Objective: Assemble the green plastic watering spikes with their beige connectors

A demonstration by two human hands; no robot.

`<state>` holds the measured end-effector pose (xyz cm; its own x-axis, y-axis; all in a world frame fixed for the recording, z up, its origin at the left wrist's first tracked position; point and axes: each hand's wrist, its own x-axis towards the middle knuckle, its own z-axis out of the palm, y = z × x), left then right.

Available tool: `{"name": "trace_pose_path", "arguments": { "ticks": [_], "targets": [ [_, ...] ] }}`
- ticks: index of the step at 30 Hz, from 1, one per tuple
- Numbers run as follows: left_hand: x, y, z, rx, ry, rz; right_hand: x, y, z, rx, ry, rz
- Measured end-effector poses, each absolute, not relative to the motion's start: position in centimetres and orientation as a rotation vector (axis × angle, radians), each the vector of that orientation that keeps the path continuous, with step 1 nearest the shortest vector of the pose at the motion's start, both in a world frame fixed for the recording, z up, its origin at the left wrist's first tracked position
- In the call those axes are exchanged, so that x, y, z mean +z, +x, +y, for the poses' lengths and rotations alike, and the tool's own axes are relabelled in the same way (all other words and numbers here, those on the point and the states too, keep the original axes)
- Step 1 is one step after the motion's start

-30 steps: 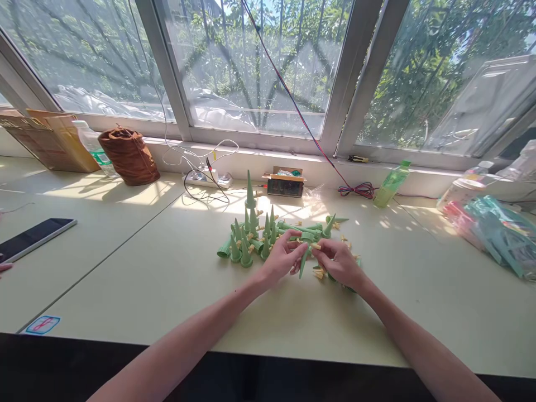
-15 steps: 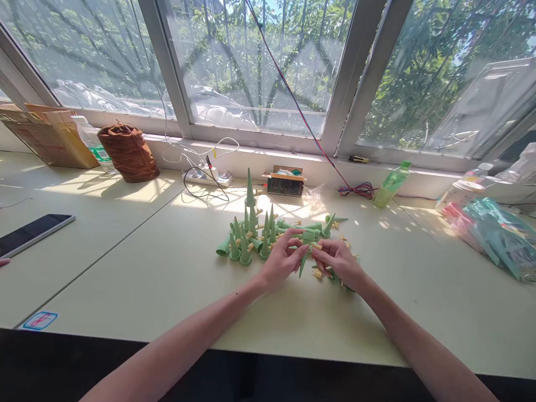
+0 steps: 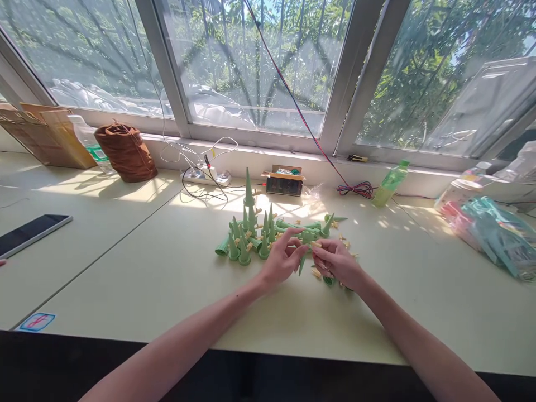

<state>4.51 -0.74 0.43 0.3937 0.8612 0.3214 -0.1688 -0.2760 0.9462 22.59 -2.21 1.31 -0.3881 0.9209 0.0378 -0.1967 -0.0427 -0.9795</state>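
My left hand [image 3: 282, 261] grips a green plastic watering spike [image 3: 302, 266], its tip pointing down toward the table. Facing it, my right hand [image 3: 341, 262] pinches a small pale-yellow valve [image 3: 315, 244] against the side of the spike's upper part. My fingers partly hide where the two pieces meet. Left of my hands stands a cluster of upright green spikes [image 3: 244, 255] with yellow valves on them. Beyond them lie long green tubes [image 3: 310, 228]. Loose yellow valves [image 3: 316, 273] are scattered beside and below my right hand.
At the back stand a power strip [image 3: 192, 177], a small open box [image 3: 285, 186] and a green bottle [image 3: 390, 184]. A phone [image 3: 33, 231] and a brown drawstring bag [image 3: 125, 153] are on the left. Plastic packets [image 3: 498, 237] lie at right. A person's fingertip shows at the left edge.
Both hands stay almost in place, with the right fingers closing slightly further over the yellow valve. The whole view shifts a little to the left.
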Motion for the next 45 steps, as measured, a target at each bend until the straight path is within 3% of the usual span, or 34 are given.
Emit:
{"name": "trace_pose_path", "arguments": {
  "ticks": [8,18,37,45],
  "targets": [
    [1.2,4.5,-0.8,0.988,1.307,0.664,1.8,22.5,-2.5,1.339,-1.011,-1.566],
    [1.6,3.9,-0.6,0.861,1.123,0.695,1.7,22.6,-2.5,0.772,-1.126,-1.89],
    [1.4,4.8,-1.3,1.076,1.336,0.622,1.9,22.8,-2.4,1.523,-0.953,-1.403],
    [1.6,4.9,-1.2,1.039,1.277,0.65,2.1,22.6,-2.5,1.482,-0.895,-1.424]
  ]
}}
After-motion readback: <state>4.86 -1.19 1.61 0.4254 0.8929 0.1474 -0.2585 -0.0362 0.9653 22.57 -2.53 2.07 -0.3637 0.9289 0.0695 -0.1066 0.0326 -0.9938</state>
